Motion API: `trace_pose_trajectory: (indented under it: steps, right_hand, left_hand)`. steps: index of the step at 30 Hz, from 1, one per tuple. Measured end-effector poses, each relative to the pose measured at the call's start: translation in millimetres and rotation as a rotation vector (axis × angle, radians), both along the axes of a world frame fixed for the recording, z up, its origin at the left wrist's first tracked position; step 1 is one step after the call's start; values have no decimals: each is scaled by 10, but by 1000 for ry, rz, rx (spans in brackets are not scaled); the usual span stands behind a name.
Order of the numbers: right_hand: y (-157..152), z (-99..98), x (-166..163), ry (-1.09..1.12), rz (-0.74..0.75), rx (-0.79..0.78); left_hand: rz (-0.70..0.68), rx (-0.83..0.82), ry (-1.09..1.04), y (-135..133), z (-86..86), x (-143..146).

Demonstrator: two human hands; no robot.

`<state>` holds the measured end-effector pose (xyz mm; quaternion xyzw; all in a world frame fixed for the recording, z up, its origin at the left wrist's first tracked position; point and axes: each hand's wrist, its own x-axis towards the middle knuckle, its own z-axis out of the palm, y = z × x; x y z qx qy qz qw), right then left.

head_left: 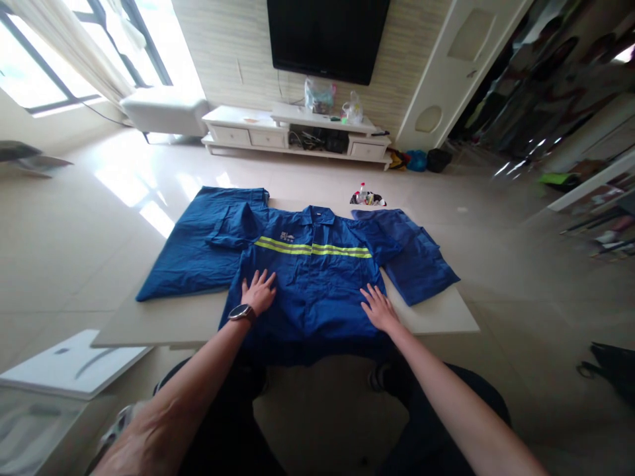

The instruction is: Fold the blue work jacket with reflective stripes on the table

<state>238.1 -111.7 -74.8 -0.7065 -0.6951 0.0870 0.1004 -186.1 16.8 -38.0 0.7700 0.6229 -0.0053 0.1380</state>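
A blue work jacket with a yellow reflective stripe lies spread flat, front up, on a low beige table, its hem hanging over the near edge. My left hand, with a watch on the wrist, rests flat and open on the jacket's left side. My right hand lies flat and open on its right side. The right sleeve stretches out to the right. Blue trousers lie beside the jacket on the left.
A white TV cabinet with plastic bags stands under a wall-mounted television at the back. Small items sit on the floor beyond the table. A white board lies at the near left; a dark bag at the right.
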Motion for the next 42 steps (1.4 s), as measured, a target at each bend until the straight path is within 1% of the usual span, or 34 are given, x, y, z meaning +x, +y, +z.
trace_pose_trajectory:
  steps: [2, 3, 5, 8, 11, 12, 14, 16, 17, 19, 22, 24, 26, 30, 33, 35, 37, 39, 42]
  right_hand:
    - [-13, -56, 64, -32, 35, -37]
    - [-4, -57, 121, -41, 48, -47]
    - [31, -20, 239, -41, 56, -77]
    - [60, 76, 342, -30, 63, -126]
    - [29, 166, 332, 32, 66, -163]
    - [22, 193, 318, 113, 35, -157]
    - [53, 245, 303, 349, -90, -97]
    - [172, 299, 344, 548, -249, 5]
    - [266, 328, 394, 602, -328, 54]
    - [509, 391, 551, 637, -481, 133]
    - [938, 493, 857, 729, -722, 209]
    - [1219, 556, 1037, 814, -844, 213]
    - [1469, 599, 1160, 905, -922, 193]
    - [1827, 608, 1250, 1058, -986, 146]
    - [1961, 605, 1270, 1116, -997, 127]
    - [2005, 639, 1296, 1113, -1009, 148]
    - [2025, 707, 1322, 1072, -1024, 216]
    - [2033, 791, 1318, 997, -1032, 319]
    - [2020, 875, 1185, 872, -981, 471]
  left_hand:
    - [-40, -87, -30, -69, -112, -220]
    - [-59, -101, -56, -105, -155, -276]
    - [-76, -90, -104, -176, -202, -299]
    - [-79, -67, -138, -274, -188, -234]
    - [-85, -116, -137, -327, -118, -208]
    - [-84, -145, -133, -327, -90, -212]
    - [-70, -166, -128, -300, -34, -210]
    - [-52, -119, -136, -248, 21, -156]
    - [-50, -85, -153, -220, 49, -100]
    - [-76, -34, -219, -175, 106, 72]
    - [-174, -2, -355, -160, 210, 404]
    - [-242, 7, -398, -166, 296, 597]
    - [-285, 7, -401, -153, 387, 733]
    - [-301, -25, -409, -52, 527, 855]
    - [-295, -48, -433, 17, 574, 879]
    - [-291, -54, -439, 27, 592, 872]
    - [-296, -59, -436, 8, 611, 846]
    - [-304, -63, -429, -26, 635, 803]
    - [-305, -62, -422, -76, 666, 728]
